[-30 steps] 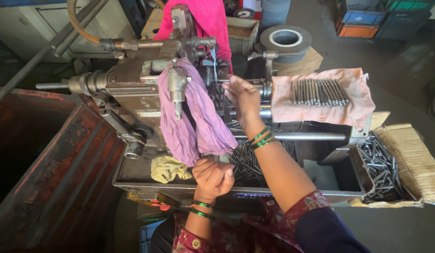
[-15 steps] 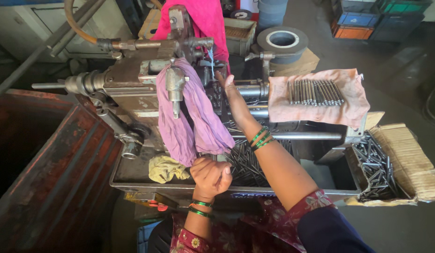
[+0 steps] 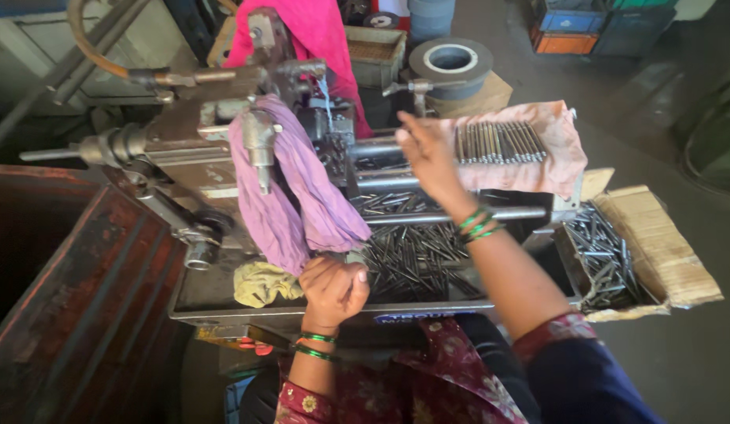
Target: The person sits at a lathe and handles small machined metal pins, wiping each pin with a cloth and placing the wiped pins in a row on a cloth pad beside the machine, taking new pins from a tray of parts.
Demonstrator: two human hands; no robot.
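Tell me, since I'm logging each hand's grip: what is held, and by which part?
The left hand is closed in a fist at the machine's front; what its grip encloses cannot be told. The right hand is open, holding nothing, beside the metal rods.

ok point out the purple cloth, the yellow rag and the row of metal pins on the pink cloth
purple cloth (image 3: 290, 196), head view, on the middle of the draped fold
yellow rag (image 3: 259, 283), head view, on its crumpled centre
row of metal pins (image 3: 498, 141), head view, on the middle of the row
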